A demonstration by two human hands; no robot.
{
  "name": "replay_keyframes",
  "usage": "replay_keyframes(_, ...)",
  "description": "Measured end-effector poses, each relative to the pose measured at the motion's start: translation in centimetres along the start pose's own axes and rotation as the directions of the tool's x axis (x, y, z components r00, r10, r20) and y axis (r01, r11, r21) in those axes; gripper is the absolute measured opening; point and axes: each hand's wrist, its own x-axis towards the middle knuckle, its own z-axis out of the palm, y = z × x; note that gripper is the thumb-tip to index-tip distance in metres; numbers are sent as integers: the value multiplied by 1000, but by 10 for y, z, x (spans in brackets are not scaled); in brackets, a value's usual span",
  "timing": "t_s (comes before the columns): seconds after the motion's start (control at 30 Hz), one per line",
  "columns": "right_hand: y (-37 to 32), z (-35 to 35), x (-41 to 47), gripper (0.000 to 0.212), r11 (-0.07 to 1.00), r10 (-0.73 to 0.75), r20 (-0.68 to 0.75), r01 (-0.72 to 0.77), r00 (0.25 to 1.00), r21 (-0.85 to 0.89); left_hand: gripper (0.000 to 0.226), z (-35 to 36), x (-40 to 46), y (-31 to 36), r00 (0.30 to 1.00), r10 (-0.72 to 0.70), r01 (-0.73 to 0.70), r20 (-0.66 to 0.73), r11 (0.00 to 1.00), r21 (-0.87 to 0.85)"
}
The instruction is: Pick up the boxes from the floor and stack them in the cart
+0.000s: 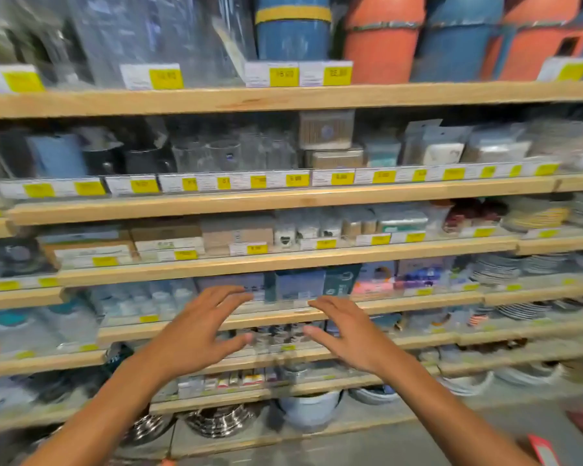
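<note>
My left hand [201, 326] and my right hand [345, 329] are both raised in front of me at mid-height, palms facing each other, fingers spread and relaxed, holding nothing. A gap of about a hand's width lies between them. They hang in the air in front of a store shelf unit. No floor boxes and no cart are in view. The picture is blurred by motion.
Wooden shelves [283, 200] with yellow price tags [342, 178] fill the view, stocked with glasses, boxed goods, plates [495, 267] and bowls. Blue and orange bins [381, 38] stand on the top shelf. Grey floor [367, 445] shows at the bottom, with a red object [542, 449] at the lower right.
</note>
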Motion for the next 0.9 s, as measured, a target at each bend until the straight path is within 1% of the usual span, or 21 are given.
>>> replay_keyframes(0.13,26,-20,-58,86,979,200,-87,-202,976,-15,81,26,44,29,982,157,-154,107,987,-40)
replay_keyframes(0.23,32,-31,-101,81,933,355,-129,-360,926,-11,87,45,72,53,944,295,-289,149,955,-62)
replay_keyframes(0.33,37,-37,-150,79,869,484,-185,-495,855,-13,85,66,96,86,881,444,-429,166,896,-118)
replay_keyframes(0.4,44,-36,-181,84,832,536,-229,-555,812,-21,85,80,103,110,847,501,-478,181,864,-156)
replay_keyframes(0.5,52,-27,-230,93,744,630,-283,-667,723,-49,89,99,109,149,779,581,-549,236,814,-191)
replay_keyframes(0.63,63,-10,-290,98,627,727,-320,-777,607,-50,90,114,115,202,691,660,-624,294,750,-218)
replay_keyframes(0.7,69,-5,-318,101,574,765,-338,-818,548,-28,91,122,116,228,651,703,-661,287,711,-242)
replay_keyframes(0.77,78,-2,-341,104,551,780,-346,-834,522,-17,90,129,117,249,619,733,-679,280,680,-277)
replay_keyframes(0.83,88,-5,-360,106,537,791,-348,-844,502,2,86,138,120,271,585,754,-689,297,656,-308)
replay_keyframes(0.9,102,-11,-375,109,533,791,-365,-846,491,16,87,147,124,290,550,771,-702,321,635,-322)
